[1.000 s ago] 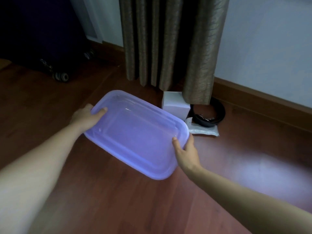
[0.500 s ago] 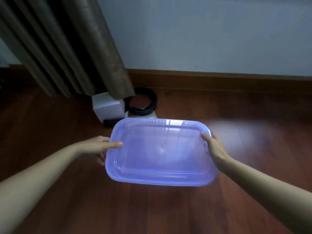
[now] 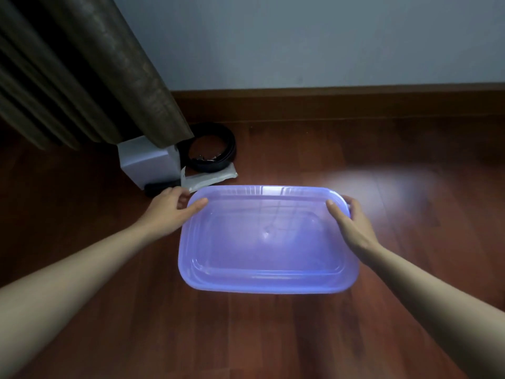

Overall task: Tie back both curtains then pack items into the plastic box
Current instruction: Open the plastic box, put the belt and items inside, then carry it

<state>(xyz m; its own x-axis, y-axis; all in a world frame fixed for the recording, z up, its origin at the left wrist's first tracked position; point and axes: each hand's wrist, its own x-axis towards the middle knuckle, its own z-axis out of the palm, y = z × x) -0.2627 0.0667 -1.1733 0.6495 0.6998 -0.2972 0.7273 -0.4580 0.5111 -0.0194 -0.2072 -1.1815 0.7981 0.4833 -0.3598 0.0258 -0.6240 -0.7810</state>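
No legible text, label, brand, number or sign: the white box (image 3: 147,165) below the curtain (image 3: 95,77), the wrapped packet (image 3: 210,179) and the plastic box (image 3: 273,289) show unmarked surfaces.

- plastic box (image 3: 267,285): translucent violet plastic, smooth, glossy
- floor (image 3: 328,337) under the box: reddish wood, polished sheen
- curtain (image 3: 114,77) beyond the box: brown cloth, coarse-textured

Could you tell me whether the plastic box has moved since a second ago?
Yes. The plastic box has shifted from left of the white box to its right.
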